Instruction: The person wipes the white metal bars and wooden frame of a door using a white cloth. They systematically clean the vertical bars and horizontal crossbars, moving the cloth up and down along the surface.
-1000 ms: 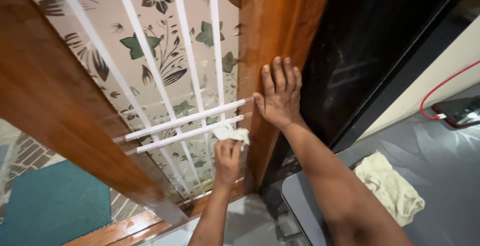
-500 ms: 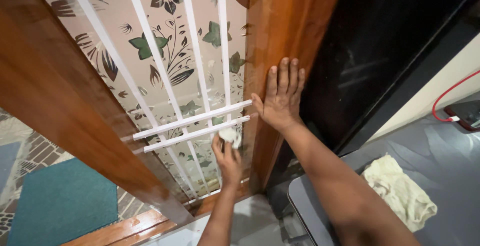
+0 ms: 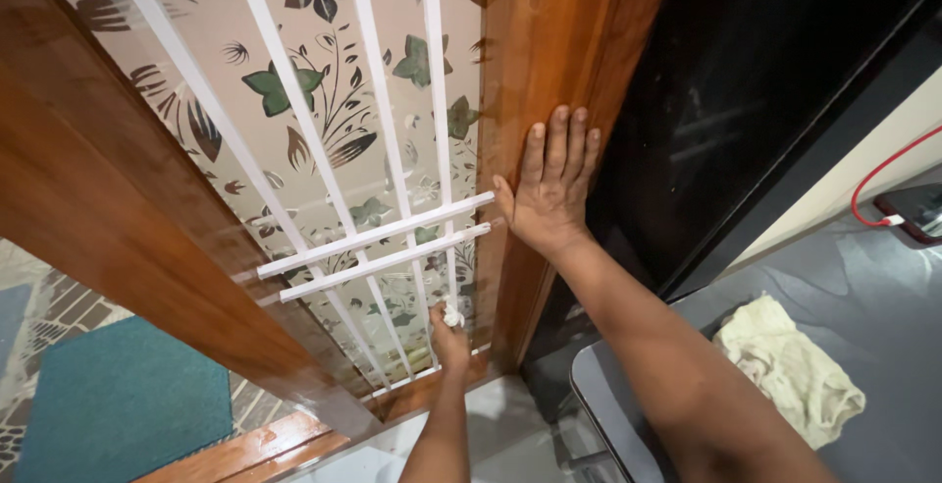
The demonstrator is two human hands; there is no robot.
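A wooden-framed door [image 3: 549, 31] has a frosted glass panel with leaf and flower patterns [image 3: 324, 90] and white bars [image 3: 373, 238] across it. My right hand [image 3: 549, 184] lies flat, fingers spread, on the right wooden frame. My left hand [image 3: 449, 336] is low on the glass near the bottom of the panel, closed on a small white cloth [image 3: 452, 316] pressed against a vertical bar.
A grey table [image 3: 883, 287] stands at the right with a crumpled yellowish cloth [image 3: 790, 365], a phone [image 3: 917, 210] and a red cable [image 3: 878, 184]. A dark panel [image 3: 746, 80] is right of the door. A teal mat [image 3: 118, 404] lies on the patterned floor at lower left.
My left hand has slid the white cloth down from the horizontal bars to the lower part of the glass. My right hand has stayed on the frame.
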